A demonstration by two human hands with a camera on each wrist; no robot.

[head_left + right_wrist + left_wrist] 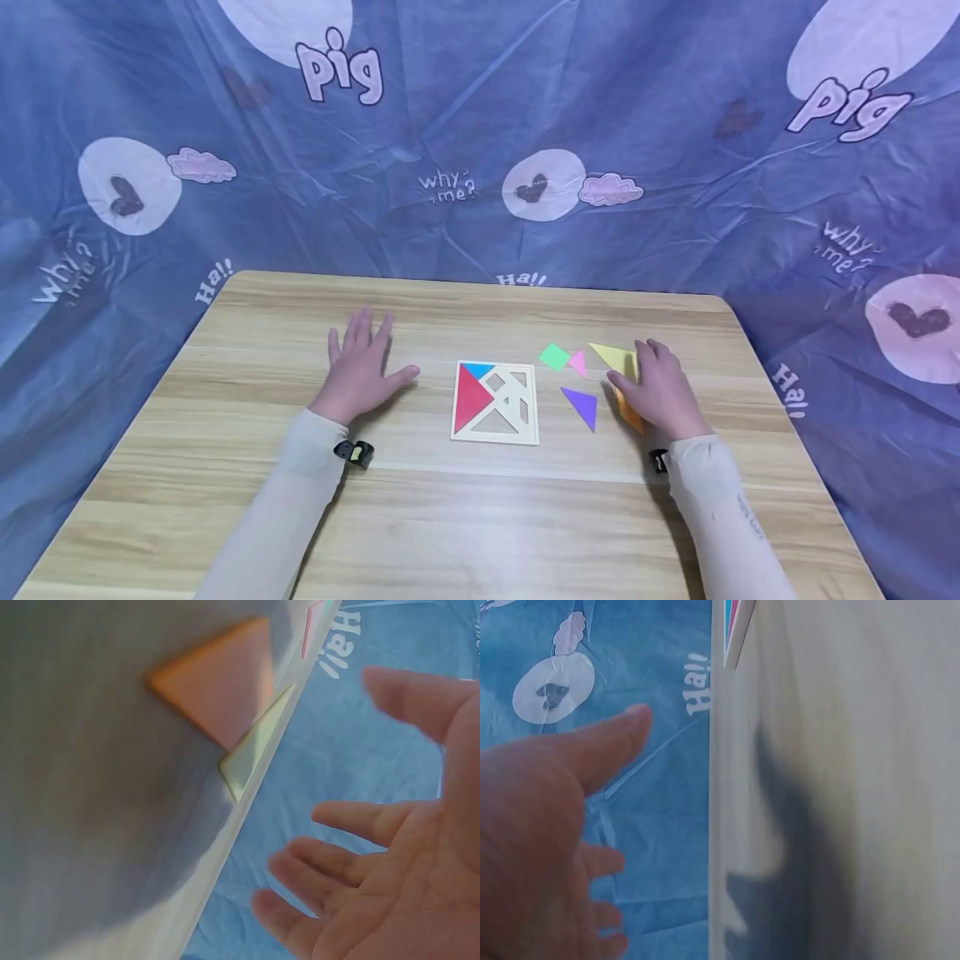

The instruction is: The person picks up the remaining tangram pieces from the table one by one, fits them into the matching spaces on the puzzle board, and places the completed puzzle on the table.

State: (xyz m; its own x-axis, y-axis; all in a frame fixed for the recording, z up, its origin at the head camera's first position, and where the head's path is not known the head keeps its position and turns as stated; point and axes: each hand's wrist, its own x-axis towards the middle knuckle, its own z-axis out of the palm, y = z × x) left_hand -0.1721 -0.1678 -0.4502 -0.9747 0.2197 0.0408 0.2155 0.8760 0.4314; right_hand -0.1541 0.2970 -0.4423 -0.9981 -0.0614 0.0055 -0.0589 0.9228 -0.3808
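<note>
My left hand [358, 379] is spread over the table to the left of a white tangram board [506, 407], holding nothing. In the left wrist view that hand [532, 825] has its thumb held out and casts a shadow on the wood. A red triangle [470, 400] and a small blue triangle [477, 370] fill two of the board's recesses. My right hand [662, 390] hovers over an orange piece [628, 412] and a yellow triangle [617, 357], partly covering them. Its fingers [352, 817] are parted and relaxed in the right wrist view, with nothing between them.
A green square [554, 357], a pink triangle [578, 363] and a purple triangle [585, 406] lie loose between the board and my right hand. Wood-grain tabletop [480, 517] surrounds everything. Behind its far edge hangs a blue printed cloth [465, 100].
</note>
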